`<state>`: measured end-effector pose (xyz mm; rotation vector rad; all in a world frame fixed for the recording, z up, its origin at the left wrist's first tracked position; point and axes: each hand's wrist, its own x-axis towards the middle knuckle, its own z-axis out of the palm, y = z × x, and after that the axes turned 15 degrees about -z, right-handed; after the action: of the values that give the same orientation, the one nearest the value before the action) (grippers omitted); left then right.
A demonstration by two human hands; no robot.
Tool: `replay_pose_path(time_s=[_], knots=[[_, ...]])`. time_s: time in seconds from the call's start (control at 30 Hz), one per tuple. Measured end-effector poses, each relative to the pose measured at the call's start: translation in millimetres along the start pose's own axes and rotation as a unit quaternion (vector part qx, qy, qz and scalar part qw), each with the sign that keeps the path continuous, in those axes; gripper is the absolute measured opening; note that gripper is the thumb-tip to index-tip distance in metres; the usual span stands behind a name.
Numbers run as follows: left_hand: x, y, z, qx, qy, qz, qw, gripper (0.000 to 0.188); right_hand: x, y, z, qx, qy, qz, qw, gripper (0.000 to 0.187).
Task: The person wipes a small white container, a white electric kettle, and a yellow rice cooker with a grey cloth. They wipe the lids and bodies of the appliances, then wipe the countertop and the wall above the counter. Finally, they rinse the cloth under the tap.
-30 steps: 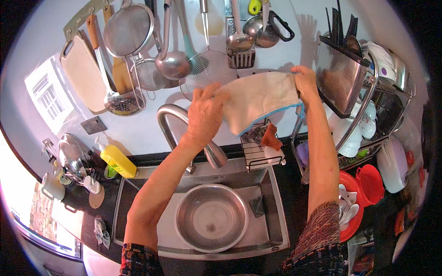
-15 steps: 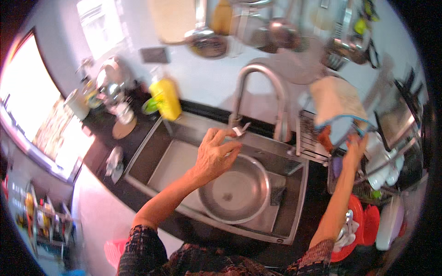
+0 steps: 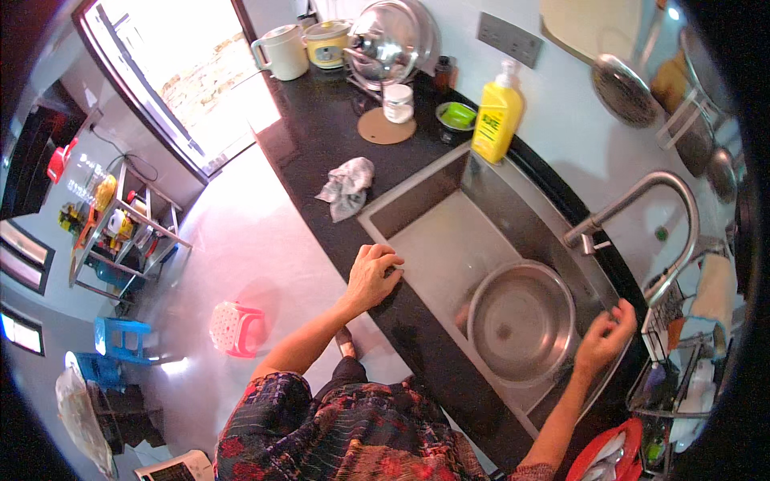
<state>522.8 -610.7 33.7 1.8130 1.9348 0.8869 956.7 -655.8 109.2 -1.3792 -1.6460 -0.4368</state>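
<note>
My left hand (image 3: 373, 276) hovers above the black counter along the sink's near edge, fingers loosely bent and nothing seen in it. Over the right end of the steel sink (image 3: 437, 208) is my right hand (image 3: 603, 337), its fingers slightly curled and apart, holding nothing. Between them a round metal basin (image 3: 521, 321) sits in the sink. The curved faucet (image 3: 642, 188) rises behind the basin, its spout reaching toward the right. A beige cloth-like pouch (image 3: 712, 297) with a blue edge is by the rack, beyond my right hand.
A yellow pump bottle (image 3: 497, 120) stands at the sink's far corner. A crumpled cloth (image 3: 349, 188) lies on the counter (image 3: 309, 172). Dish rack (image 3: 682, 385) and red bowl of utensils (image 3: 613, 453) are at lower right. A pink stool (image 3: 238, 329) stands on the floor.
My view has swung left. My right hand has come away from the beige pouch to above the sink's right end. My left hand has gone from near the faucet to the sink's near edge.
</note>
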Motion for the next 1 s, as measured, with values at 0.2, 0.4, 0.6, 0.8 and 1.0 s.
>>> replay_pose_path(time_s=[0.2,0.4,0.6,0.8,1.0], knots=[[7,-77,-69,-0.035,0.017,-0.038,0.999,0.017,34,-168,171,0.116,-0.156,-0.150,0.970,0.058],[11,-161,-138,-0.026,0.020,-0.038,0.999,0.013,51,-320,335,0.133,-0.275,-0.153,0.940,0.064],[-1,-243,-196,-0.043,0.026,-0.134,0.990,0.013,-3,-367,434,0.039,-0.280,-0.187,0.941,0.052],[-27,-309,-222,-0.080,0.015,-0.286,0.955,0.014,-20,-402,427,0.078,-0.350,-0.287,0.888,0.056],[4,-335,-236,-0.139,-0.003,-0.337,0.931,0.016,14,-452,504,0.074,-0.357,-0.304,0.880,0.056]])
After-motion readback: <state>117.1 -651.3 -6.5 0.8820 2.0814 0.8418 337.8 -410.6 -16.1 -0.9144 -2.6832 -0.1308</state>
